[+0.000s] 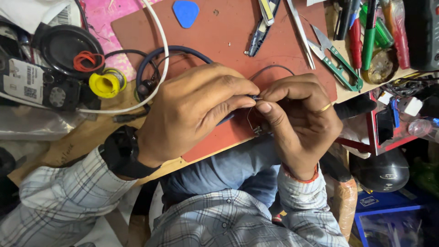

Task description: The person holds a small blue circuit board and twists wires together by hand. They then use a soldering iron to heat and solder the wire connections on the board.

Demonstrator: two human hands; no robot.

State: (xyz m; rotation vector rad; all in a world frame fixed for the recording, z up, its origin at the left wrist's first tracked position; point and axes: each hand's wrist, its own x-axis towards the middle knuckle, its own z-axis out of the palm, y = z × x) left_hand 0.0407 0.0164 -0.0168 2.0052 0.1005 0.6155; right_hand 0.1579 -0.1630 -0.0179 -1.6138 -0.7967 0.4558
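My left hand (192,112) and my right hand (297,119) meet over the front edge of a reddish-brown work mat (219,41). Both pinch the end of a thin dark wire (270,68) between thumb and fingers; the tip (254,97) shows between them. A dark blue cable (173,49) loops behind my left hand. The left wrist wears a black watch (121,151), the right hand a gold ring (325,108) and an orange thread bracelet (304,178). What lies under the fingers is hidden.
On the mat lie a blue pick (185,12), tweezers (301,33), a dark cutter tool (261,29) and green-handled snips (337,64). Screwdrivers (368,34) stand at the right. A yellow solder spool (106,83), a black speaker (68,48) and a white cable (157,41) sit at the left.
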